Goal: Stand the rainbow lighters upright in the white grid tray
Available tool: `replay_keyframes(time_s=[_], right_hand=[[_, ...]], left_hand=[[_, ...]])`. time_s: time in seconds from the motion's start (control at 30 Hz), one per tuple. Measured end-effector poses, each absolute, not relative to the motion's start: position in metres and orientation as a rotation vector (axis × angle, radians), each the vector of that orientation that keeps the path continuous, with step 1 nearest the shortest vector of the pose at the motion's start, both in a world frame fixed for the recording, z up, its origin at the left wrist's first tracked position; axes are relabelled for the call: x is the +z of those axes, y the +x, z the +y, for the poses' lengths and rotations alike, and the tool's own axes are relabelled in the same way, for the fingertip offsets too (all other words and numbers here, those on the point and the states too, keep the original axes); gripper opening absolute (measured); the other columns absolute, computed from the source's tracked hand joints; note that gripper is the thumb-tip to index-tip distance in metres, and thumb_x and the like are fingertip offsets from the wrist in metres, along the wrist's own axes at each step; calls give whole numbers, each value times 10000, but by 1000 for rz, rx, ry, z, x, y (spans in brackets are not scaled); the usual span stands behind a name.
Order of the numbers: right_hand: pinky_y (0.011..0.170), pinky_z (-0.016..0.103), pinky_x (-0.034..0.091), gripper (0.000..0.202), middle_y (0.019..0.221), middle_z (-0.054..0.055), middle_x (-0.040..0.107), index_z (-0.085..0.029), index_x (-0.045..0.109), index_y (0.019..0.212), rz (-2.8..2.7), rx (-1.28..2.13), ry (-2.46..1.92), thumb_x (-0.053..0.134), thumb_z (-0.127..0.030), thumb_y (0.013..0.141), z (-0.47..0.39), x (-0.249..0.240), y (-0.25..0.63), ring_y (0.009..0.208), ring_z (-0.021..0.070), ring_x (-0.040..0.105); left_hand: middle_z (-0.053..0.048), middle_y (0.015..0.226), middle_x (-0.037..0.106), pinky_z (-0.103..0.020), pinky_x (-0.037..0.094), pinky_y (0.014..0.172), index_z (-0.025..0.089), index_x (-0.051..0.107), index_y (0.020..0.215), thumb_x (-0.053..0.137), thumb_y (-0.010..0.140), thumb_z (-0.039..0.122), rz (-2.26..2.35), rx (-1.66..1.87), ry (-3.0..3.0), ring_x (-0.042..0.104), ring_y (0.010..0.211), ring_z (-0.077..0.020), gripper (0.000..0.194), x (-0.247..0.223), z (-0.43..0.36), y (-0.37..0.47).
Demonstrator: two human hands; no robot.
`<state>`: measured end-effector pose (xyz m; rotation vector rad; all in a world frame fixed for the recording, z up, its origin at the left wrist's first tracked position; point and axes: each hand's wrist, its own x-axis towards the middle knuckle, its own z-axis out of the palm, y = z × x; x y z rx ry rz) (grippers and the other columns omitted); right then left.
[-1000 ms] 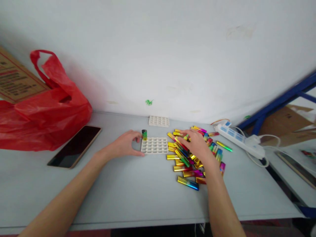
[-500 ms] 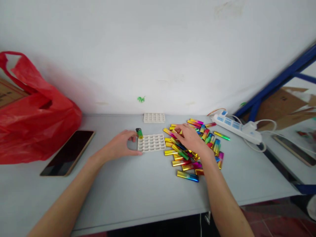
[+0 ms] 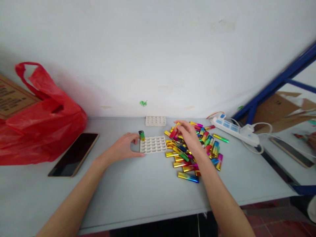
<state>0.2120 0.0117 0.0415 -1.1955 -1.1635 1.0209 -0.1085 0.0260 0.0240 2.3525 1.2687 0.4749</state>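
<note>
A white tray (image 3: 153,149) with rows of holes lies on the table. Upright in its back left corner stands a green and yellow lighter (image 3: 142,135) with a black top. My left hand (image 3: 125,146) grips the tray's left end, thumb at the front corner and fingers curled behind. My right hand (image 3: 189,135) pinches a red and yellow metallic lighter (image 3: 174,131), raised above the left side of a pile. That pile of shiny, many-coloured lighters (image 3: 189,177) spreads under and around my right wrist, which hides part of it.
A second white tray (image 3: 155,120) lies by the wall. On the left are a red plastic bag (image 3: 49,121), a cardboard box (image 3: 14,98) and a phone (image 3: 74,154). A white power strip (image 3: 234,131) with cables and a blue metal frame (image 3: 276,85) border the right.
My right hand has lifted out of the pile with a red and yellow lighter between its fingers. My left hand stays at the tray. The camera view has shifted slightly.
</note>
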Motion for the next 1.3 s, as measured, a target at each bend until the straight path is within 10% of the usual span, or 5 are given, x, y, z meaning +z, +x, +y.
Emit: replay_keyframes(time_s=[0.37, 0.53, 0.8, 1.0, 1.3], right_hand=[[1067, 424, 597, 421, 965, -19, 786, -246, 637, 847, -823, 1463, -845, 1008, -326, 666, -1, 52, 192, 954, 204, 799], [828, 334, 611, 407, 880, -54, 726, -276, 721, 1044, -853, 1523, -876, 919, -264, 689, -3, 51, 183, 784, 152, 727], [462, 228, 281, 479, 711, -92, 579, -269, 554, 947, -1135, 1548, -969, 824, -647, 833, -9, 50, 171, 467, 67, 365], [487, 264, 266, 571, 606, -72, 412, -262, 495, 765, -1396, 1181, -1223, 581, -797, 943, -9, 44, 161, 529, 120, 351], [619, 311, 263, 577, 552, -57, 334, -252, 353, 570, -1590, 692, -1368, 525, -616, 984, -16, 46, 153, 583, 133, 365]], left_hand=[[-12, 905, 657, -347, 497, 787, 247, 565, 845, 883, 640, 667, 1291, 460, 2343, 643, 862, -257, 564, 27, 24, -107], [-11, 898, 662, -339, 497, 783, 247, 560, 846, 881, 662, 655, 1273, 470, 2364, 642, 851, -246, 551, 28, 23, -107], [-7, 869, 658, -358, 507, 759, 243, 559, 833, 861, 649, 713, 1270, 487, 2370, 628, 812, -238, 588, 25, 25, -107], [-7, 869, 670, -359, 510, 752, 241, 568, 839, 862, 644, 724, 1272, 491, 2367, 633, 811, -237, 598, 27, 24, -107], [-18, 887, 676, -381, 512, 782, 235, 598, 882, 869, 645, 703, 1276, 482, 2351, 649, 832, -264, 590, 26, 25, -108]])
